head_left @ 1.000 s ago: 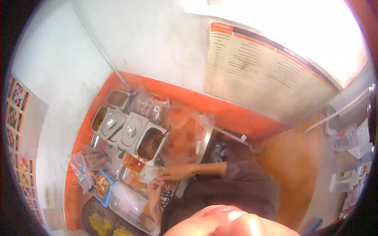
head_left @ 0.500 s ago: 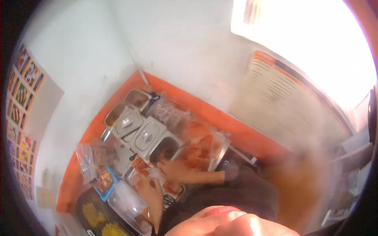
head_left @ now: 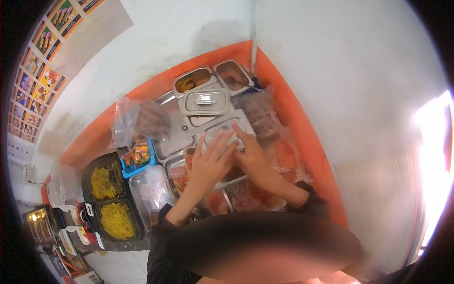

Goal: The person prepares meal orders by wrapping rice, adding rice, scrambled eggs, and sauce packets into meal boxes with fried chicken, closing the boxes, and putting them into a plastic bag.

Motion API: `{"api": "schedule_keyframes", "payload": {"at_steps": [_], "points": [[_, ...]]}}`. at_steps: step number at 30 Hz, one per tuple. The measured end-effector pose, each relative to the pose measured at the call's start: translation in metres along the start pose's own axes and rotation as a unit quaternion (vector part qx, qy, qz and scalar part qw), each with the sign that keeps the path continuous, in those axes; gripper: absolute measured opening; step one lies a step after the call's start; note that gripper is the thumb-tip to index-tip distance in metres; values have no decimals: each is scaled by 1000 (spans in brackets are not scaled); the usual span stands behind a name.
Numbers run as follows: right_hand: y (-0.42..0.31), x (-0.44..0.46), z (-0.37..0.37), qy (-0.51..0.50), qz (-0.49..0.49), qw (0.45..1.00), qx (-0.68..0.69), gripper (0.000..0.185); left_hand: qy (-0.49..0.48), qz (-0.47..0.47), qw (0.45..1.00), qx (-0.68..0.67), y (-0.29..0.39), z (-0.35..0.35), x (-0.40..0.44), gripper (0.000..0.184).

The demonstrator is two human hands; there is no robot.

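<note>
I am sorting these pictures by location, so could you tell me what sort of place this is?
Probably a small commercial kitchen or food stall. Metal food pans stand close together, portions of yellow food sit nearby, and a poster on the wall shows what look like dishes.

The stainless-steel pan lid (head_left: 222, 123) is rectangular with rounded corners and a bordered inner panel. It lies near the middle of the view, upper face upward and turned slightly off square; its centre is partly obscured. The open steel food pan (head_left: 234, 183) is positioned just beside the lid, on the wearer's side. Its mouth is uncovered, its visible contents are dark brown, and much of its rim is hidden from view.
</note>
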State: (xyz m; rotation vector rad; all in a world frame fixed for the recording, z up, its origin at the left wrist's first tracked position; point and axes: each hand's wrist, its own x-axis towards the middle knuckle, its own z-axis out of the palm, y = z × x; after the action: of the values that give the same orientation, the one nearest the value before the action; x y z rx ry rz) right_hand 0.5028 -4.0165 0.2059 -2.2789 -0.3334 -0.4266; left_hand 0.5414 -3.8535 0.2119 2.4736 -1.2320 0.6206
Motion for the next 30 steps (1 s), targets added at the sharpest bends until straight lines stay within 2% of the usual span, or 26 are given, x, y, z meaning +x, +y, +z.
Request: {"api": "schedule_keyframes", "payload": {"at_steps": [3,5,6,7,8,9,10,12,16,18,20,22,24,25,26,27,28,29,30], "points": [[12,30,-15,63,-133,988,-39,14,-33,-44,997,-61,-20,3,14,56],[37,64,-25,85,-37,995,-46,14,4,-195,949,-247,-40,8,21,62],[57,87,-28,81,4,996,-36,16,2,-203,948,-245,-49,11,21,62],[81,111,-30,74,45,996,-28,17,24,-262,877,-401,-58,16,20,61],[121,132,-21,56,68,992,-89,18,49,-311,777,-545,-67,20,19,61],[160,145,-9,39,90,984,-151,20,35,-312,745,-588,-76,21,19,67],[182,155,-2,10,86,976,-200,19,39,-316,744,-587,-80,22,19,67],[203,165,12,-21,78,966,-247,19,48,-338,658,-671,-87,24,19,72],[205,174,21,-52,113,931,-343,17,18,-350,669,-656,-113,41,26,68],[209,175,25,-70,118,914,-382,18,19,-310,627,-715,-134,54,54,49],[223,178,30,19,82,883,-462,10,29,-256,772,-581,-162,83,89,47],[206,182,13,3,69,873,-483,10,8,-209,821,-531,-173,96,134,49],[203,187,4,-17,52,861,-505,10,-31,-176,856,-484,-181,119,169,48],[210,190,3,-36,-7,855,-517,9,-27,-178,855,-487,-188,138,181,48],[214,192,2,-56,-66,846,-526,8,-86,-181,862,-465,-196,161,189,46],[213,190,2,-59,-69,844,-529,8,-145,-184,867,-441,-201,174,193,45],[208,184,4,-117,-81,842,-520,8,-143,-185,865,-444,-202,177,193,45],[201,179,3,-174,-92,837,-510,8,-188,-173,870,-421,-203,178,195,43],[196,177,-1,-176,-92,837,-510,8,-234,-162,873,-396,-204,178,194,41]]}}
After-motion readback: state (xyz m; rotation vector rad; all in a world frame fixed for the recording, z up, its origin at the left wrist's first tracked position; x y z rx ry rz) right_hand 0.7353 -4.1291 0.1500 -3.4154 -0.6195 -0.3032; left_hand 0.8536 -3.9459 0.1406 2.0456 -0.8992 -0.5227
